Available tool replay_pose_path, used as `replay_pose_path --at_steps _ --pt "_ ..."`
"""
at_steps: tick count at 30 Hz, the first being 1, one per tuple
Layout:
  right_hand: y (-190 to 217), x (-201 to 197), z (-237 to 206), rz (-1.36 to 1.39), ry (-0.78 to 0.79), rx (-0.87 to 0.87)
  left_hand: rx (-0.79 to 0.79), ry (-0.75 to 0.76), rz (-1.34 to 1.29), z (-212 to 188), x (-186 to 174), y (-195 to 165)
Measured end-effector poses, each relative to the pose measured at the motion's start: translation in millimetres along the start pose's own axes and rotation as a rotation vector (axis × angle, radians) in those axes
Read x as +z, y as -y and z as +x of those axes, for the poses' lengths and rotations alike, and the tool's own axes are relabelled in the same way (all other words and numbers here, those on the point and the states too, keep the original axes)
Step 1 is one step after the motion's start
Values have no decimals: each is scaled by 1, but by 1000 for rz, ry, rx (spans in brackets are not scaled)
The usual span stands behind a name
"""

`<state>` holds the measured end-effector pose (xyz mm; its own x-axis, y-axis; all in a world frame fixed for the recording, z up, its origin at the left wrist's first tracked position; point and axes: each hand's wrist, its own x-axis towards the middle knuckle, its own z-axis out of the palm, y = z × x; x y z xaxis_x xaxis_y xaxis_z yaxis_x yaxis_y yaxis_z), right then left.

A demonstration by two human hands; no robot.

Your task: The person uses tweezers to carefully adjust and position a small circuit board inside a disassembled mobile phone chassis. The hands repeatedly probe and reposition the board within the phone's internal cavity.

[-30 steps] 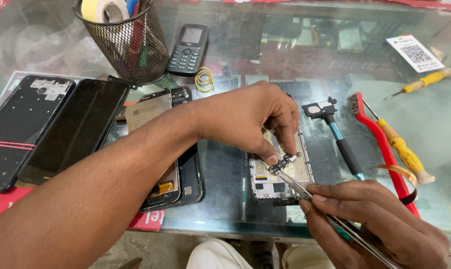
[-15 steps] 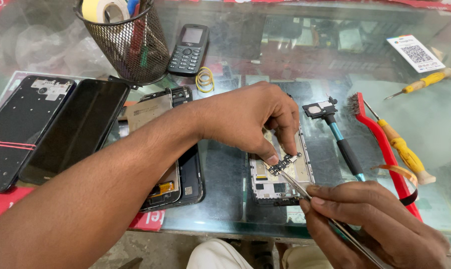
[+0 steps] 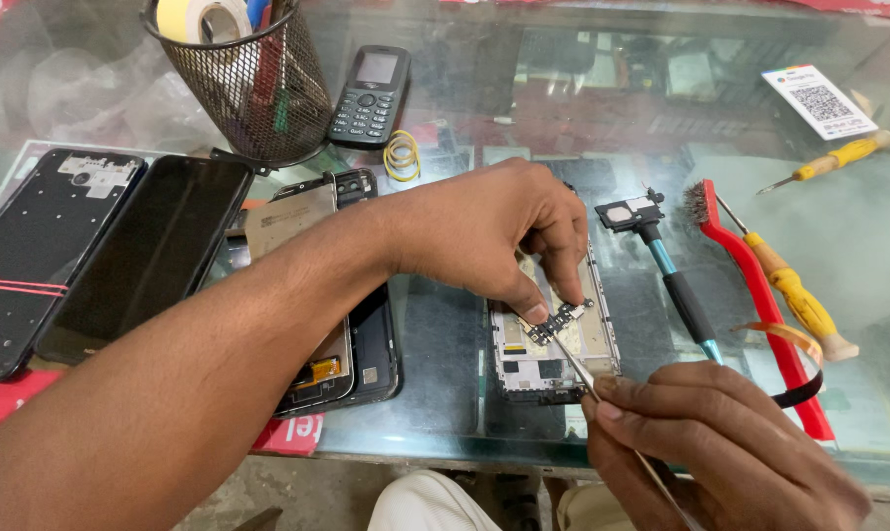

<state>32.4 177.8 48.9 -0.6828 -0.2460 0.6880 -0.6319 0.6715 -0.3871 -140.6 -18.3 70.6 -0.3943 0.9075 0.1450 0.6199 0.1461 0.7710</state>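
Both hands (image 3: 494,236) pinch circuit board (image 3: 560,321).

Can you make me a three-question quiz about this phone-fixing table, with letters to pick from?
1. Where is the keypad phone?
A. right beside the mesh cup
B. under the red brush
C. in the right hand

2. How many yellow-handled screwdrivers lie on the glass table?
A. none
B. two
C. five

3. What is the left hand doing?
A. resting flat
B. pinching a small part over the opened phone
C. lifting the tape

Answers: 1 A, it lies next to the cup. 2 B, one by the card, one beside the brush. 3 B, its fingers grip the part.
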Motion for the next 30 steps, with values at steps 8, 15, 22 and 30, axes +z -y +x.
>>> replay_pose_path --at_steps 8,15,22,30 --pt "-2 4 -1 20 -21 -16 2 10 33 0 -1 -2" --pt "1 2 -3 38 -22 14 -46 31 2 -1 -1 -1" --pt "4 -3 -6 3 -8 53 54 3 23 0 0 1" --pt "3 -3 -4 -11 48 53 6 10 14 1 0 -1"
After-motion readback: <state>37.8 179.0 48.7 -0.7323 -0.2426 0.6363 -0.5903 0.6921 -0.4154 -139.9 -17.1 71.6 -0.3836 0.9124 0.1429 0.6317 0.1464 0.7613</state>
